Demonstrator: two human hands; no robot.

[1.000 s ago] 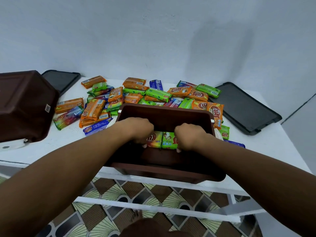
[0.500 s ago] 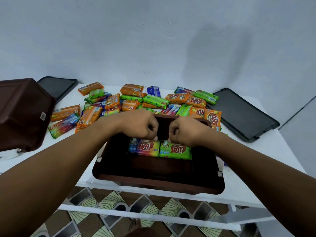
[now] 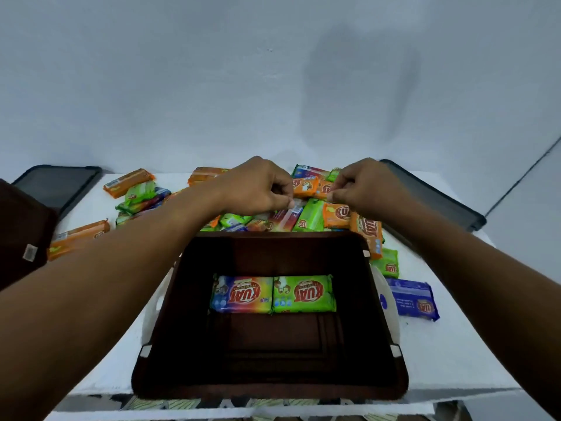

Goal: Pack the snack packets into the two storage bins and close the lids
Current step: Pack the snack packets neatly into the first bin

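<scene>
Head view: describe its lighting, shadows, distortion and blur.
Head view: soft, even light, no glare; a faint shadow on the wall; wide-angle stretch swells the near forearms; the bin is dark inside, yet the print on its two packets reads sharp.

A white table (image 3: 440,354) stands against a plain pale grey wall (image 3: 151,71), where 1 soft shadow (image 3: 358,86) falls at right. Patterned floor tiles (image 3: 182,404) show beneath its near edge. A thin dark line (image 3: 522,177) slants at far right.
</scene>
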